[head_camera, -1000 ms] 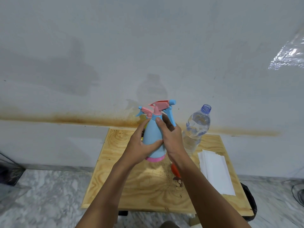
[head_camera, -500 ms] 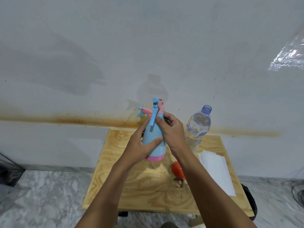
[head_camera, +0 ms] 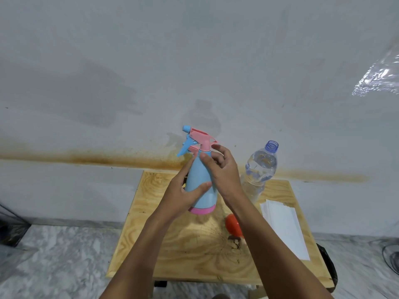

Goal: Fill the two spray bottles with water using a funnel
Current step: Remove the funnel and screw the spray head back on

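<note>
The left hand (head_camera: 181,195) is wrapping its grip around the lower body of a light-blue plastic spray bottle with a pink base band (head_camera: 201,186), thumb across the front and fingers behind, clamped on it and holding it upright just above the pale plywood table (head_camera: 194,255). The right hand (head_camera: 224,171) is sitting just right of that grip, at the bottle's neck, with its fingers loosely curled and parted; the thumb is touching the neck, but the grip is not closing on anything. The bottle's pink trigger head with a blue nozzle and lever (head_camera: 195,138) is pointing away from the right hand, to the left. Behind the left grip, part of a second spray head is peeking out; its bottle is hidden. Right of the right hand, a clear plastic water bottle without a cap (head_camera: 259,169) is standing on the table, part full. Below the right wrist an orange funnel (head_camera: 232,225) is lying on the table, and further right a folded white paper towel (head_camera: 285,229) is lying flat.
</note>
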`<state>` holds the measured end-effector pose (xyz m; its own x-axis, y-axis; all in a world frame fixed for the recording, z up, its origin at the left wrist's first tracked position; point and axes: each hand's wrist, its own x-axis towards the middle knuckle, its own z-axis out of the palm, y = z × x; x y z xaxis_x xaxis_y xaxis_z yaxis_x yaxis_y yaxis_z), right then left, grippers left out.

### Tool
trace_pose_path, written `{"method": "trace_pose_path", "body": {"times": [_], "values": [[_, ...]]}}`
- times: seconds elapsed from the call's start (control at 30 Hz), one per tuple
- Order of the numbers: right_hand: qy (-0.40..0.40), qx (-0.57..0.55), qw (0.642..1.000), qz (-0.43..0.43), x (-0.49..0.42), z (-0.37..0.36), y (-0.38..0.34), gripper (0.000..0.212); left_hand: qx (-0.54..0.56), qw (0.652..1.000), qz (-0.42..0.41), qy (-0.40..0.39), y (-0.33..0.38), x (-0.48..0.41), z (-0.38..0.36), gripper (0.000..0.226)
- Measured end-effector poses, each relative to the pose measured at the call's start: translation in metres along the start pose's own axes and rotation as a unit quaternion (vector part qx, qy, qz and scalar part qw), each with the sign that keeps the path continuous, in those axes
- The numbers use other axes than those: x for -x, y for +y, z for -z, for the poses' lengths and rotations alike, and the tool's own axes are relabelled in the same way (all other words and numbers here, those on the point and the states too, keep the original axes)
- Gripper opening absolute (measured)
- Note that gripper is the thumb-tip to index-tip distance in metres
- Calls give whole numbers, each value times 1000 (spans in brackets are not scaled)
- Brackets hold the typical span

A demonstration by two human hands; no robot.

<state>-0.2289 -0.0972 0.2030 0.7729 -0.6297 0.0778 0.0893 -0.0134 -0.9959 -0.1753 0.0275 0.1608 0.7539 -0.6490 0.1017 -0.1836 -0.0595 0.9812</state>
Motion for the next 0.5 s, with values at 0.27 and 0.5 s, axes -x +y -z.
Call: {"method": "trace_pose_path", "body": {"times": [0.27, 0.5], "values": [[24, 83, 995, 59, 5, -3, 0, 18, -14, 1000, -15, 1, 3, 1, -4, 75], [-60, 32, 998, 9, 2, 8, -9, 16, -21, 999, -13, -29, -1, -2, 4, 77]]}}
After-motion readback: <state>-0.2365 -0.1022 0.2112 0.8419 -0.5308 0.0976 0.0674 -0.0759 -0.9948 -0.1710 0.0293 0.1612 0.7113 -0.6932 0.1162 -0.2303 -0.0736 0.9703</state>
